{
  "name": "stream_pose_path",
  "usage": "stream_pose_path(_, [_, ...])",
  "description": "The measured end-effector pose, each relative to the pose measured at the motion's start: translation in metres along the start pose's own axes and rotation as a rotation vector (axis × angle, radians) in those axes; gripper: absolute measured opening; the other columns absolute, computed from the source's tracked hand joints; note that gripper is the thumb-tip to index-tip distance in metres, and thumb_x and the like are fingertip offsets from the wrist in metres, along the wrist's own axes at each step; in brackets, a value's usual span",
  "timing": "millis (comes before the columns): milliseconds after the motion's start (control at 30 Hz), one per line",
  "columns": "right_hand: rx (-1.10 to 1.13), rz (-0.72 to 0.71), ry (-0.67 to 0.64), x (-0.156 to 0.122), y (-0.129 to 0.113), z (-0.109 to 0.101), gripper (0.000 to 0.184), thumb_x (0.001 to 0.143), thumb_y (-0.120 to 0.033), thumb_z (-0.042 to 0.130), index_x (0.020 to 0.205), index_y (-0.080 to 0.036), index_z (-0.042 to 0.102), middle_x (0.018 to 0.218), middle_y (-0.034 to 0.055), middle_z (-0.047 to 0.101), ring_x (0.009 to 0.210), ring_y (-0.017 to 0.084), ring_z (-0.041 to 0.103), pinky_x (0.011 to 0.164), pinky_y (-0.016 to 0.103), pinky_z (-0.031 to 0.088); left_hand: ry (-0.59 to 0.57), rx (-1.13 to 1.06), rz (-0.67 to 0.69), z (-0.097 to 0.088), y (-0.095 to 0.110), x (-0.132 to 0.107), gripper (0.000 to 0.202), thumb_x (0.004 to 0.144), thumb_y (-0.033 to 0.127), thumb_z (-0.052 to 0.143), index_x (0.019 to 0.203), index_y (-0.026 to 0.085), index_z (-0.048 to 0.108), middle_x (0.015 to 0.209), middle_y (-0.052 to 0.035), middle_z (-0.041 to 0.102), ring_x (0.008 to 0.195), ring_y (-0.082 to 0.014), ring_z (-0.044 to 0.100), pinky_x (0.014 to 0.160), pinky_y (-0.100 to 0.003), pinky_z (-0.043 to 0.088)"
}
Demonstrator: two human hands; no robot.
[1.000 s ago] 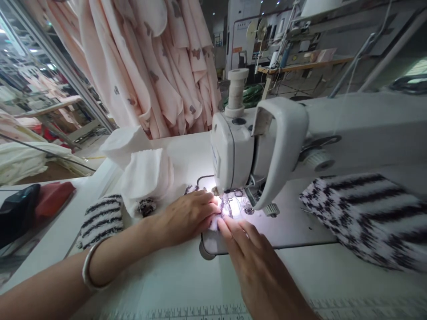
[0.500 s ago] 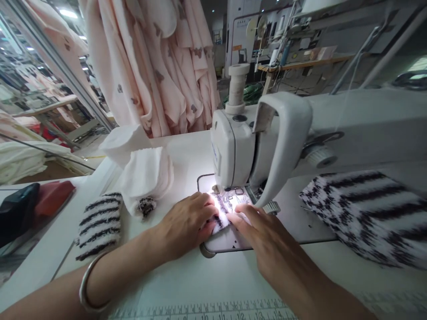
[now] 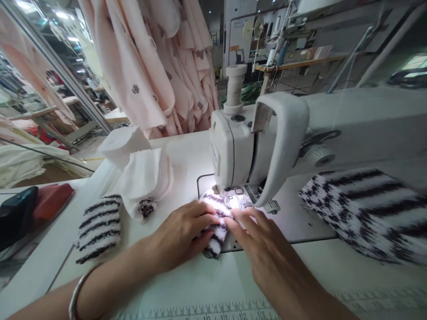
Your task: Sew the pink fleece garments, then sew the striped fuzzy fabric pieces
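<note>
A small piece of black-and-white striped fluffy fabric [image 3: 216, 240] lies under the lit needle area of the white sewing machine [image 3: 224, 146]. Its near end sticks out toward me past the edge of the metal bed. My left hand [image 3: 180, 229] is closed on the fabric's left side, fingertips pressed on it. From the right, my right hand [image 3: 262, 233] pinches the fabric's right edge with thumb and forefinger close to the presser foot. The needle and the stitching line are lost in glare.
Left of my hands are a striped fabric piece [image 3: 100, 227] and stacked white fabric pieces [image 3: 145, 171]. A larger striped stack [image 3: 370, 213] sits right, under the machine arm. Pink printed cloth [image 3: 143, 75] hangs behind. A ruler strip [image 3: 196, 311] runs along the table's front.
The striped fabric has turned, and more of its near end shows below my fingers. My left hand has shifted slightly left and down; the right stays near the needle.
</note>
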State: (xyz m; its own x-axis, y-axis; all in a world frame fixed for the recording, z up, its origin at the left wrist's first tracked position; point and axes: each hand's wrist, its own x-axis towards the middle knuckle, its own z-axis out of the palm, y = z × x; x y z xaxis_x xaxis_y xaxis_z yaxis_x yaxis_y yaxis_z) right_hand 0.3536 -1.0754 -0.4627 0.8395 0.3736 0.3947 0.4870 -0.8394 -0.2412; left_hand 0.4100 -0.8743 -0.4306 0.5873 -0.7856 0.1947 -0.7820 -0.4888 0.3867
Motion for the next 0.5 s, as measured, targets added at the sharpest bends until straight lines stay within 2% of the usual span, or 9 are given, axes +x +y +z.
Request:
stream_pose_path(100, [0.046, 0.052, -0.085, 0.008, 0.012, -0.007, 0.060, 0.073, 0.006, 0.027, 0.110, -0.025, 0.062, 0.108, 0.0062, 0.058, 0.092, 0.018, 0.055, 0.073, 0.032, 0.049, 0.080, 0.061, -0.078, 0.014, 0.013, 0.001, 0.023, 0.085, 0.013, 0.049, 0.105, 0.017, 0.057, 0.098, -0.0076, 0.058, 0.090, -0.0196, 0.055, 0.078, -0.037, 0.052])
stream_pose_path(200, [0.083, 0.139, -0.161, 0.016, 0.015, -0.014, 0.057, 0.074, 0.004, 0.029, 0.104, -0.029, 0.065, 0.100, 0.0062, 0.058, 0.080, 0.016, 0.057, 0.064, 0.028, 0.049, 0.134, 0.128, -0.128, 0.023, 0.021, 0.004, 0.021, 0.085, 0.015, 0.049, 0.104, 0.017, 0.055, 0.094, -0.0076, 0.057, 0.085, -0.0209, 0.054, 0.071, -0.039, 0.053])
stream_pose_path(300, [0.067, 0.113, -0.143, 0.017, 0.014, -0.019, 0.057, 0.071, 0.004, 0.032, 0.105, -0.029, 0.065, 0.099, 0.0070, 0.058, 0.078, 0.017, 0.057, 0.062, 0.029, 0.050, 0.152, 0.198, -0.153, 0.027, 0.023, 0.007, 0.019, 0.084, 0.017, 0.049, 0.102, 0.015, 0.054, 0.093, -0.0090, 0.055, 0.086, -0.0234, 0.052, 0.068, -0.042, 0.053])
stream_pose_path(500, [0.087, 0.081, -0.026, -0.024, 0.015, -0.020, 0.075, 0.065, 0.012, 0.024, 0.125, -0.027, 0.049, 0.106, 0.0079, 0.049, 0.102, 0.018, 0.049, 0.080, 0.033, 0.051, 0.109, 0.111, -0.067, 0.015, 0.024, 0.001, 0.018, 0.088, 0.021, 0.050, 0.105, 0.017, 0.053, 0.110, -0.0103, 0.053, 0.099, -0.0223, 0.053, 0.078, -0.039, 0.052])
